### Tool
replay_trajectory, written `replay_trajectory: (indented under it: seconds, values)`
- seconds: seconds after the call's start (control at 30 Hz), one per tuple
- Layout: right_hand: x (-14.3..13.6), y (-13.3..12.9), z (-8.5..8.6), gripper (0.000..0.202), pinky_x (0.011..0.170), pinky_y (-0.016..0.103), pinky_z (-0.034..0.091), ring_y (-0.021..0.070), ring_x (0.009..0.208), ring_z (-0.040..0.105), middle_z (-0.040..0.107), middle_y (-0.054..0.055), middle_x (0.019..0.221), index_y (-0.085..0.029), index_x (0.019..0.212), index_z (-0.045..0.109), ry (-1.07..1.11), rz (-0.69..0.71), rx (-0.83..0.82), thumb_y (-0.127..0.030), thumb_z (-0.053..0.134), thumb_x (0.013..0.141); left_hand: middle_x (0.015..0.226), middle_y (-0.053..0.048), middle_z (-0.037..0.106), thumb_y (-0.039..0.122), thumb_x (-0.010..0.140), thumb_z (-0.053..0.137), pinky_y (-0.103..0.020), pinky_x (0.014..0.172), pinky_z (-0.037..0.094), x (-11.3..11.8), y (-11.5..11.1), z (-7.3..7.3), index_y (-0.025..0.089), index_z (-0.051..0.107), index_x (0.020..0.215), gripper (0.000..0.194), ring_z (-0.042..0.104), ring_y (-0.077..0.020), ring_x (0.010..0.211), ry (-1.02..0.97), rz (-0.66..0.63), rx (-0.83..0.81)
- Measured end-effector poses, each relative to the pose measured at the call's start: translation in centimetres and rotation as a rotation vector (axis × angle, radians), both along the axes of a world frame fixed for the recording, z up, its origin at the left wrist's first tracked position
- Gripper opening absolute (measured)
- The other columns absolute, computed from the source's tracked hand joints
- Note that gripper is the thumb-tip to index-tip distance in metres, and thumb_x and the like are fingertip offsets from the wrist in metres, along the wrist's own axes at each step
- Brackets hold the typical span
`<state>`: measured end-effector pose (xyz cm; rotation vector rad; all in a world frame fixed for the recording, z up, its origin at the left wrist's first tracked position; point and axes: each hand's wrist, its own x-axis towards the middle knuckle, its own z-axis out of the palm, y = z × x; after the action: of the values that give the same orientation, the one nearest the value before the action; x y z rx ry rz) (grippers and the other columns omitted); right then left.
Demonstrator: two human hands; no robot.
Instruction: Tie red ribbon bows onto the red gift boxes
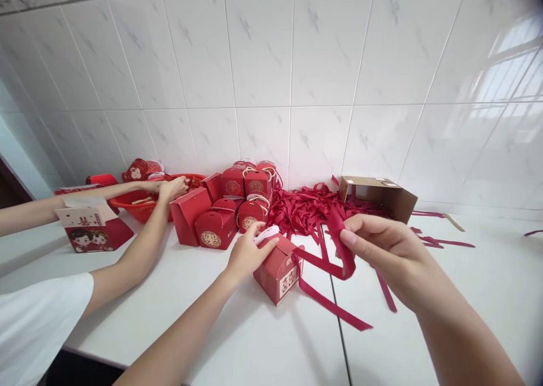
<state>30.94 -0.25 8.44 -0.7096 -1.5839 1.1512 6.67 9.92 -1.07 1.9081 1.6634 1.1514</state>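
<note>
My left hand (250,253) grips the top of a small red gift box (269,273), which stands on the white table. A white tab sticks up by its fingers. Closed in a pinch, my right hand (382,253) holds up a dark red ribbon (322,263) to the right of the box. The ribbon runs to the box's top edge, and one loose end trails over the tabletop. Behind the box lies a tangled heap of red ribbons (303,205). Several closed red boxes (246,191) are stacked behind my left hand, some with cord handles.
A cardboard box (403,199) lies on its side at the wall, ribbons at its mouth. On the left, a co-worker's hands (172,188) reach into a red basket (142,208). Near them stands an open red box (95,236). A dark seam (341,332) crosses the table.
</note>
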Motion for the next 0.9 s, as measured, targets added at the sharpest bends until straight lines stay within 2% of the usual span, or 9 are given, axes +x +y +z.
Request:
replay_trajectory:
  seconds: [0.1, 0.2, 0.27, 0.33, 0.43, 0.5, 0.57, 0.73, 0.9]
  values:
    - [-1.1, 1.2, -1.8, 0.024, 0.052, 0.022, 0.039, 0.0082, 0.053, 0.046, 0.052, -0.003, 0.06, -0.018, 0.075, 0.057, -0.005, 0.012, -0.093, -0.038, 0.057, 0.087, 0.116, -0.005, 0.063, 0.045, 0.071, 0.067, -0.039, 0.093, 0.043, 0.6, -0.3, 0.0, 0.027, 0.055, 0.112, 0.047, 0.057, -0.0276, 0.111, 0.008, 0.009, -0.014]
    - [-2.6, 2.9, -4.1, 0.028, 0.054, 0.022, 0.038, 0.009, 0.055, 0.047, 0.054, -0.002, 0.062, -0.018, 0.073, 0.054, 0.047, 0.024, -0.146, -0.043, 0.056, 0.087, 0.111, -0.006, 0.064, 0.042, 0.07, 0.067, -0.04, 0.089, 0.044, 1.4, -1.0, -0.1, 0.027, 0.056, 0.11, 0.044, 0.059, -0.0286, 0.105, -0.001, 0.002, -0.039]
    - [-3.5, 3.9, -5.5, 0.029, 0.057, 0.023, 0.04, 0.0109, 0.059, 0.051, 0.057, -0.001, 0.065, -0.018, 0.074, 0.052, 0.1, 0.038, -0.186, -0.044, 0.056, 0.086, 0.111, -0.006, 0.064, 0.039, 0.072, 0.066, -0.038, 0.087, 0.045, 2.1, -1.9, -0.2, 0.026, 0.054, 0.112, 0.044, 0.058, -0.0273, 0.105, -0.016, -0.024, -0.042]
    - [-4.2, 4.4, -6.3, 0.028, 0.057, 0.024, 0.041, 0.0119, 0.06, 0.054, 0.059, 0.0, 0.066, -0.019, 0.075, 0.052, 0.113, 0.059, -0.234, -0.045, 0.057, 0.084, 0.116, -0.007, 0.061, 0.037, 0.074, 0.063, -0.034, 0.084, 0.046, 2.9, -3.0, -0.2, 0.024, 0.051, 0.114, 0.044, 0.059, -0.0243, 0.102, -0.067, -0.104, -0.067]
    - [-4.6, 4.4, -6.5, 0.028, 0.052, 0.022, 0.037, 0.0106, 0.057, 0.052, 0.06, 0.0, 0.065, -0.018, 0.072, 0.051, 0.04, 0.078, -0.291, -0.044, 0.057, 0.084, 0.117, -0.008, 0.057, 0.032, 0.078, 0.056, -0.027, 0.07, 0.049, 3.7, -4.9, 0.1, 0.022, 0.048, 0.115, 0.039, 0.059, -0.0198, 0.092, -0.275, -0.257, -0.226]
    - [-4.5, 4.2, -6.3, 0.029, 0.049, 0.021, 0.033, 0.0094, 0.053, 0.049, 0.059, 0.0, 0.062, -0.018, 0.068, 0.05, -0.051, 0.078, -0.326, -0.042, 0.056, 0.084, 0.114, -0.008, 0.055, 0.028, 0.077, 0.052, -0.024, 0.06, 0.047, 3.9, -5.9, 0.4, 0.022, 0.046, 0.114, 0.037, 0.057, -0.0181, 0.087, -0.431, -0.283, -0.337]
    - [-4.3, 4.1, -6.1, 0.028, 0.047, 0.021, 0.029, 0.0085, 0.05, 0.045, 0.057, 0.0, 0.058, -0.018, 0.064, 0.049, -0.134, 0.07, -0.357, -0.038, 0.054, 0.083, 0.111, -0.006, 0.054, 0.024, 0.075, 0.051, -0.022, 0.057, 0.045, 3.8, -6.5, 0.8, 0.023, 0.046, 0.111, 0.036, 0.055, -0.0168, 0.085, -0.511, -0.272, -0.382]
    - [-4.2, 4.4, -6.1, 0.022, 0.045, 0.021, 0.024, 0.0083, 0.046, 0.041, 0.052, -0.002, 0.051, -0.018, 0.06, 0.048, -0.231, 0.082, -0.388, -0.028, 0.051, 0.079, 0.101, -0.003, 0.054, 0.023, 0.074, 0.052, -0.022, 0.059, 0.045, 3.6, -6.9, 1.2, 0.023, 0.046, 0.103, 0.03, 0.054, -0.0146, 0.08, -0.548, -0.301, -0.388]
    - [-4.4, 4.8, -5.8, 0.02, 0.048, 0.022, 0.032, 0.0085, 0.046, 0.046, 0.054, -0.002, 0.052, -0.017, 0.057, 0.052, -0.272, 0.108, -0.424, -0.023, 0.051, 0.076, 0.103, -0.003, 0.052, 0.023, 0.074, 0.052, -0.023, 0.058, 0.045, 3.6, -7.2, 1.1, 0.023, 0.044, 0.105, 0.032, 0.052, -0.0142, 0.079, -0.53, -0.327, -0.408]
